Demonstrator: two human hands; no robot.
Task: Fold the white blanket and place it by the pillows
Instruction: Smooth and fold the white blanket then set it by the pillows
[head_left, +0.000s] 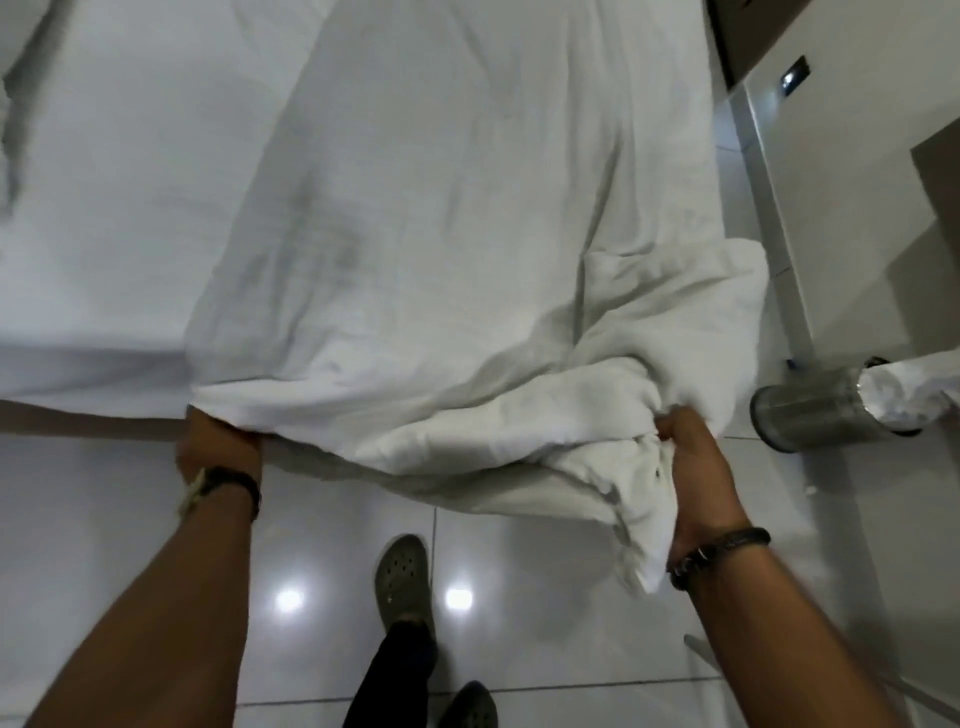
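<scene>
The white blanket (467, 234) lies as a long strip along the right side of the bed (114, 208), its near end hanging over the foot edge. My left hand (215, 447) grips the blanket's near left corner from below, its fingers hidden under the cloth. My right hand (696, 467) clutches the bunched, thick near right corner, which droops toward the floor. A crumpled bit of pillow or linen (13, 104) shows at the far left edge.
A metal waste bin (810, 410) with a white liner stands on the tiled floor right of the bed corner. A white cabinet (831, 208) runs along the right. My feet in grey clogs (405, 582) stand on the glossy tiles (104, 519).
</scene>
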